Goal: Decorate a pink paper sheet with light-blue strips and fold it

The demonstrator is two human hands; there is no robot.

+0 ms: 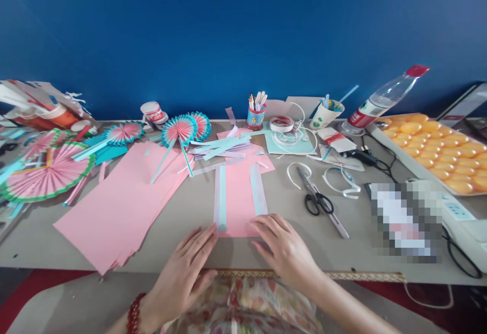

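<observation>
A pink paper sheet [239, 197] lies flat on the table in front of me, with a light blue and lilac strip along each long side. The left strip [222, 192] and the right strip [258, 187] run away from me. My left hand [190, 263] rests its outstretched fingertips on the sheet's near left corner. On the near right edge lie the spread fingers of my right hand [283, 245]. Neither hand grasps anything. Beyond the sheet is a loose pile of paper strips [222, 146].
Left lie a stack of pink paper [117, 207] and several folded paper fans [49, 169]. To the right are black-handled scissors [318, 204], a white ribbon roll [281, 124], a plastic bottle [384, 100] and an orange-domed tray [437, 143]. A pen cup [256, 117] stands near the blue wall.
</observation>
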